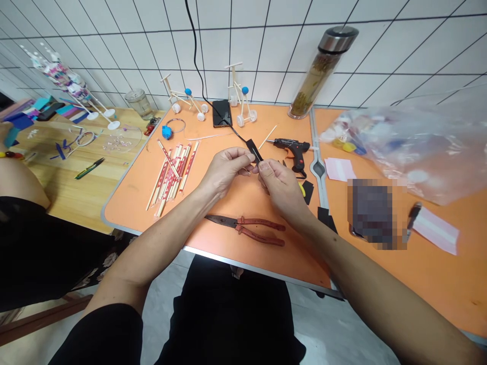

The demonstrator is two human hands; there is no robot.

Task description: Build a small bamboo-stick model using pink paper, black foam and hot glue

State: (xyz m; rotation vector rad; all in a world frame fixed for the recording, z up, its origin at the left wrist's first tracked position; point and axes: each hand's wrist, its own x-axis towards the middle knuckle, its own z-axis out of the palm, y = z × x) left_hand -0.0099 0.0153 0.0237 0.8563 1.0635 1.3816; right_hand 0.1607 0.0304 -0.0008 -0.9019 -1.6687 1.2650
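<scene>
Left forearm (167,235) slants in from lower left, right forearm (353,266) from lower right — both bare. Left hand (228,167) and right hand (280,186) nearly meet at the tips — fingers (233,152) curled, thumbs (266,171) pressed in a pinch.

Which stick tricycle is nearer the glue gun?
The stick tricycle right of the black device; the other tricycle stands left of it, farther from the glue gun.
</scene>
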